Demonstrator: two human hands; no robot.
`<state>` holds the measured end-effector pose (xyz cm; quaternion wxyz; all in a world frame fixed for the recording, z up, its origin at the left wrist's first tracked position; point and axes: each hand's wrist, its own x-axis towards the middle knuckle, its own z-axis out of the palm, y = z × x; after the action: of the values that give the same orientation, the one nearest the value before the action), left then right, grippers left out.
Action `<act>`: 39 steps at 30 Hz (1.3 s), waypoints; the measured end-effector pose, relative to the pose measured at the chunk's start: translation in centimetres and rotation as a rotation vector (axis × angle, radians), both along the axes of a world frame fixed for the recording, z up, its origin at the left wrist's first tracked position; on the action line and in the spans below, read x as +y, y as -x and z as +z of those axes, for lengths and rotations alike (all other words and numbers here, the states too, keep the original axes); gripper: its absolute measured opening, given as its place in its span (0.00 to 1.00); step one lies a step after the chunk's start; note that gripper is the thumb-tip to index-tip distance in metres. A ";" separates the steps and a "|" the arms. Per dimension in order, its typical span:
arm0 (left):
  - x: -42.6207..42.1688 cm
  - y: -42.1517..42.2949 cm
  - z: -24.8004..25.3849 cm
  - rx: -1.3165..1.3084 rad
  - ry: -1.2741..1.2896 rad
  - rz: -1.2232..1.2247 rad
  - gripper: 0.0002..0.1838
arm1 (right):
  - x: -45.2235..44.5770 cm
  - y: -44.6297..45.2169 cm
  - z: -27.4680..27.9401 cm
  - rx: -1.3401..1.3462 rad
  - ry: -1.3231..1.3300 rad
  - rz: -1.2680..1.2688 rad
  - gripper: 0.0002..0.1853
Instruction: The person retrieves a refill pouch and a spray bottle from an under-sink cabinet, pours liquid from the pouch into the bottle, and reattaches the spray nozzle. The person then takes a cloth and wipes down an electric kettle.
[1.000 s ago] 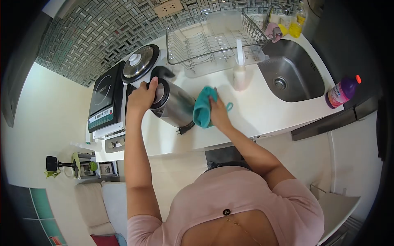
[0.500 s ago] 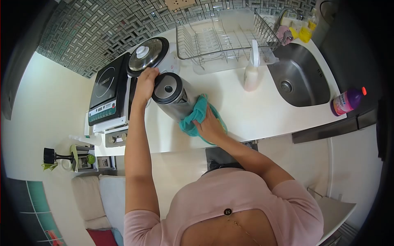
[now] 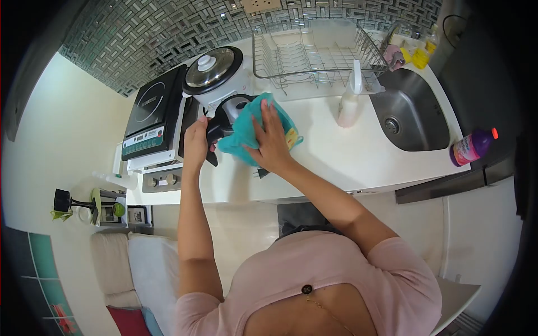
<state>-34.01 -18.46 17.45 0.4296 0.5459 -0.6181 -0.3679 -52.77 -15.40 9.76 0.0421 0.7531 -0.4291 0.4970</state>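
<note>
My left hand is closed around the black handle of a silver electric kettle on the white counter. A teal cloth covers most of the kettle's lid and side. With fingers somewhat spread, my right hand holds this cloth pressed against the kettle. A yellow patch shows at the cloth's right edge. Below the cloth, a black plug lies on the counter, partly hidden.
A rice cooker stands right behind the kettle, with an induction cooker to the left. Further right are a wire dish rack, a spray bottle, the steel sink and a purple bottle.
The kettle has turned, bringing its handle to the left. My left hand has gone from the lid's edge to the handle. My right hand has moved the cloth up over the lid and side.
</note>
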 end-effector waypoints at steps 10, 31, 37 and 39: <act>1.9 1.3 0.3 -0.082 -0.011 0.127 0.25 | 3.0 2.0 -8.3 0.119 -0.359 -0.006 0.39; 3.5 2.9 1.3 -0.110 -0.023 0.203 0.24 | -2.1 11.2 -6.1 -0.034 -0.953 0.247 0.46; 3.7 3.5 1.4 -0.130 -0.034 0.256 0.25 | -0.3 3.3 -0.7 -0.230 -0.347 0.268 0.40; 3.7 3.5 1.3 -0.128 -0.043 0.255 0.25 | 0.4 -0.7 0.3 -0.465 -0.303 0.096 0.53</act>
<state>-37.54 -14.72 18.71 0.4207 0.6516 -0.5617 -0.2880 -52.06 -15.04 10.07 -0.1939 0.6358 -0.4606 0.5883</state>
